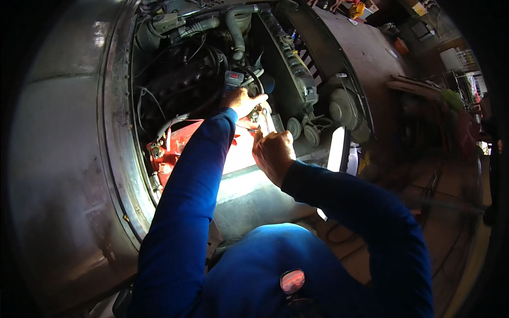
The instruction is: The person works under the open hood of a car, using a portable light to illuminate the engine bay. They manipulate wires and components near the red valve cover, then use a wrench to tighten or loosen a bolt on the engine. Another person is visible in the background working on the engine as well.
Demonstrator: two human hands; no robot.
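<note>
A red battery sits in the open engine bay, its middle washed out by bright light. My left hand is over its far end, thumb stretched to the right beside a black cable; its other fingers are mostly hidden. Just below the thumb is a metal terminal clamp. Close by on the right, my right hand is closed, with its fingertips near the clamp. What either hand grips cannot be made out. A grey object with a red marking stands just beyond my left hand.
Another terminal clamp is at the battery's left end. Beyond are the dark engine, a hose and the radiator. Two round horns sit right of my hands, with a lit white panel nearby. The fender borders the left.
</note>
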